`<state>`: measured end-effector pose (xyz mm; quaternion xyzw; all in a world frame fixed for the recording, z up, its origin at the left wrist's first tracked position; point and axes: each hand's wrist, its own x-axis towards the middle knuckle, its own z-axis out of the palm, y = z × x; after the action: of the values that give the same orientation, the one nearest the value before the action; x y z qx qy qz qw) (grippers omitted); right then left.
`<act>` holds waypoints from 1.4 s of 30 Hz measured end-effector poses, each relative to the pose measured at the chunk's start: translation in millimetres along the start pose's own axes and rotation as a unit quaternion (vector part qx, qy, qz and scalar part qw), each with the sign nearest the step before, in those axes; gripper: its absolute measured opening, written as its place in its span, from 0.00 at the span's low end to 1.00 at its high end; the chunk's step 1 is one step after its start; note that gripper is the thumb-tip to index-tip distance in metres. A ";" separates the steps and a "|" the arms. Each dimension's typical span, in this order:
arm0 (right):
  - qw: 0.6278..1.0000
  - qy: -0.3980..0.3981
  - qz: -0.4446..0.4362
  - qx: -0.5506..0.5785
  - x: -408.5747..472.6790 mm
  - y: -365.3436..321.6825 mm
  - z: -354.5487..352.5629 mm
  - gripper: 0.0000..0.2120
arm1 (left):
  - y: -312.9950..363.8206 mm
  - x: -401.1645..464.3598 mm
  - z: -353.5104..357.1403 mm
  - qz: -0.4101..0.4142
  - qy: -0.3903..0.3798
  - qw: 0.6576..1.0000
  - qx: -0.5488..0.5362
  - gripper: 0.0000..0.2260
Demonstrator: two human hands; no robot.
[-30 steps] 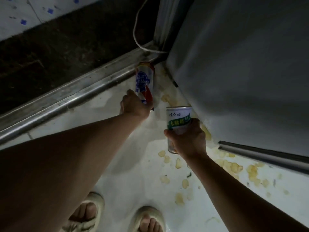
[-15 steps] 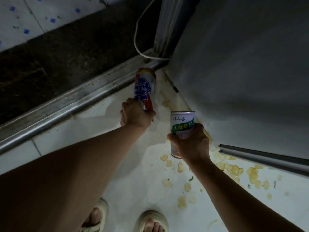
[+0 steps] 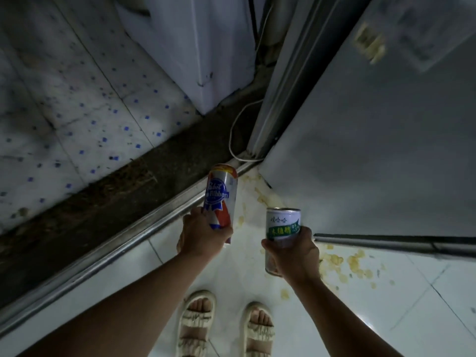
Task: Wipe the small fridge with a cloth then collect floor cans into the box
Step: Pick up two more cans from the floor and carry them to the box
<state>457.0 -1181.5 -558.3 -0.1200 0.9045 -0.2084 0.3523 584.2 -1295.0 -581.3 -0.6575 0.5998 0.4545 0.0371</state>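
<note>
My left hand (image 3: 202, 234) grips the lower end of a tall beer can (image 3: 221, 194) with a blue ribbon logo and a red stripe, held up above the floor. A shorter white can with a green band (image 3: 282, 225) is held upright in my right hand (image 3: 293, 255), which wraps its lower half. The two cans are apart, side by side. The grey side of the small fridge (image 3: 373, 140) rises at the right, just beyond the right can. No cloth and no box are in view.
A metal door track (image 3: 123, 243) runs diagonally across the floor. A white cable (image 3: 235, 140) loops by the fridge's corner. Yellowish stains (image 3: 345, 264) dot the white tiles near the fridge base. A white appliance (image 3: 203, 47) stands at the back. My sandalled feet (image 3: 226, 328) are below.
Both hands have lifted the cans up from the floor and toward me. The camera has tilted up, so more of the fridge, the back floor and my feet now show.
</note>
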 end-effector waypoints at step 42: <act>0.850 0.350 0.206 0.336 -532.6 249.7 -390.3 0.28 | 148.6 -637.1 23.9 0.381 -0.310 0.859 0.148 0.26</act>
<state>556.2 -652.7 -101.2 0.2757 0.8465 -0.4507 0.0664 533.3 -841.1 -112.3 -0.1897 0.8211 0.5193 0.1421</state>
